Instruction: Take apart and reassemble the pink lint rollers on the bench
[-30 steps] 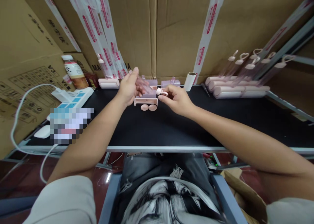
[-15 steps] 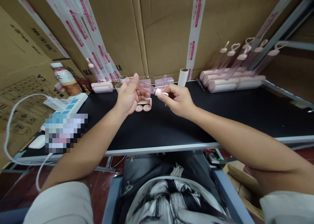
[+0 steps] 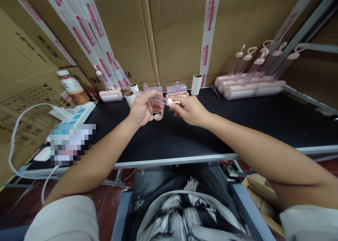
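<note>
My left hand [image 3: 141, 109] is closed around a clear pinkish tube [image 3: 157, 99], held level above the black table [image 3: 174, 138]. At the tube's right end sits a pale pink cap [image 3: 169, 102] with a loop, pinched between the thumb and fingers of my right hand [image 3: 192, 110]. Cap and tube meet in one line; how far the cap is seated I cannot tell. Just below my left fingers lie small round pink discs [image 3: 158, 117], partly covered. Behind my hands are a pink case [image 3: 185, 93] and a clear purplish piece [image 3: 176, 88].
White cardboard tubes [image 3: 196, 85] stand at the back. To the right, several pink cylinders [image 3: 240, 89] carry upright clear tubes with heart-loop caps [image 3: 260, 60]. At left are a bottle [image 3: 72, 87], a power strip [image 3: 79, 112] and a white cable [image 3: 13, 142]. Cardboard [image 3: 174, 33] walls the back.
The cap has come into line with the tube's end, and my right hand has turned and lowered slightly. My left hand has shifted a little right and down.
</note>
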The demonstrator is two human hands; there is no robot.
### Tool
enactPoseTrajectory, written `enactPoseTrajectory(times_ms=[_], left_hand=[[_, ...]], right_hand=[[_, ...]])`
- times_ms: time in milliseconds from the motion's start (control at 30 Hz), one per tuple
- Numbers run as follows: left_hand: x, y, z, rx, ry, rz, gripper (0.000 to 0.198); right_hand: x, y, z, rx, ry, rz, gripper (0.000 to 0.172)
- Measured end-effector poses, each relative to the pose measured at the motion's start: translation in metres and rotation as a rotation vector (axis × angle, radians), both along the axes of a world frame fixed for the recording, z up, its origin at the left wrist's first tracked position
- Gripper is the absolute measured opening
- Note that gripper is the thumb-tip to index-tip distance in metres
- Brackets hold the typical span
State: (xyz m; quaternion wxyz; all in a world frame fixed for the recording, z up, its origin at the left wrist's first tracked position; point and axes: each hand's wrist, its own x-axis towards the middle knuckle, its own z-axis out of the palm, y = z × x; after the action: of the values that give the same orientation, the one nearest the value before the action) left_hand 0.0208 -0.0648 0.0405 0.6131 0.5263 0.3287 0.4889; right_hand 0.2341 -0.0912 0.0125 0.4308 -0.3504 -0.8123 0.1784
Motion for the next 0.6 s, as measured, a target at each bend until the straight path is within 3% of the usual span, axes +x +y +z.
enactPoseTrajectory(times_ms=[233, 600], left_hand=[[0.006, -0.008, -0.002, 0.002, -0.017, -0.13, 0.042], [0.008, -0.014, -0.006, -0.022, -0.08, -0.155, 0.034]], right_hand=[[-0.001, 0.002, -0.006, 0.093, 0.022, -0.023, 0.055], [0.001, 0.003, -0.004, 0.129, 0.003, 0.008, 0.058]])
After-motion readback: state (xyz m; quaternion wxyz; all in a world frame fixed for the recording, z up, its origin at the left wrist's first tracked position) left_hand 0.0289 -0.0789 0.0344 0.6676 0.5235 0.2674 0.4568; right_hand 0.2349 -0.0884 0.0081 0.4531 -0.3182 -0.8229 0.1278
